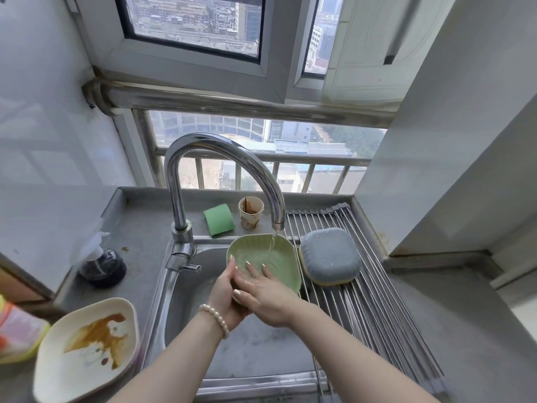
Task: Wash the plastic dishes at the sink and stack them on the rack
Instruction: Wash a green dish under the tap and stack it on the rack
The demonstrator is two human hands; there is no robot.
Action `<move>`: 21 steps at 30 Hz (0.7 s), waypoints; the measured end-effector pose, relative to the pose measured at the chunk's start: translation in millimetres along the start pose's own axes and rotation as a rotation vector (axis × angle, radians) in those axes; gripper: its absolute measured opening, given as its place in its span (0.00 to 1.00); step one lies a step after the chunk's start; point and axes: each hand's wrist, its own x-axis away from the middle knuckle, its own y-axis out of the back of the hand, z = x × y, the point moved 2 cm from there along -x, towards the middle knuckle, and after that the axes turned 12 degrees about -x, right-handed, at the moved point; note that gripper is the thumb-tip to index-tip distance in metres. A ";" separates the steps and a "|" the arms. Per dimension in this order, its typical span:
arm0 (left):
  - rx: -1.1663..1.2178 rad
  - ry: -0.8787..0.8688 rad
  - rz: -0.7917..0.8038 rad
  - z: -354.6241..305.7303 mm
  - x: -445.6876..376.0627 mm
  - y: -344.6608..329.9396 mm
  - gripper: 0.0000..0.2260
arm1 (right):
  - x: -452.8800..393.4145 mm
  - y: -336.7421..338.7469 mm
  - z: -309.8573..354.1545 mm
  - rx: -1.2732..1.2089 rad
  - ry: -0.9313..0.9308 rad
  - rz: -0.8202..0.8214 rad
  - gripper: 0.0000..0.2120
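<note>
A green plastic dish (279, 258) tilts over the sink (186, 289) under water running from the faucet (220, 158). My left hand (225, 289) grips its near left rim from below. My right hand (261, 292) lies inside the dish, its straight fingers rubbing the bottom. A blue dish (329, 255) rests upside down on the metal roll-up rack (374, 309) at the sink's right, with a yellow rim showing beneath it. A cream dish (87, 350) smeared with brown sauce sits on the counter at the near left.
A green sponge (218, 221) and a stained paper cup (250, 212) stand behind the sink. A dark bottle with a plastic bag (101, 264) sits at the left by the wall. An orange and yellow object (17, 330) shows at the left edge. A wall corner juts in on the right.
</note>
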 end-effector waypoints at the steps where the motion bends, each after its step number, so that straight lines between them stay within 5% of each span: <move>1: -0.013 -0.009 -0.025 -3.6 -0.2 0.8 0.28 | 3.4 -1.7 -1.8 -0.031 0.015 0.002 0.23; 6: -0.171 0.008 -0.129 -14.6 -0.6 1.9 0.29 | 16.9 -12.8 -12.2 -0.236 0.023 -0.111 0.20; 12: -0.472 0.114 -0.314 -23.0 2.1 2.6 0.12 | 17.0 -25.2 -24.7 -0.281 -0.083 -0.463 0.30; 15: -0.562 0.145 -0.264 -24.1 6.0 -0.3 0.07 | 18.7 -30.6 -28.0 -0.638 -0.158 -0.587 0.23; 21: -1.016 0.208 -0.339 -36.7 5.8 2.0 0.27 | 17.2 -32.1 -19.5 -1.078 -0.193 -0.627 0.24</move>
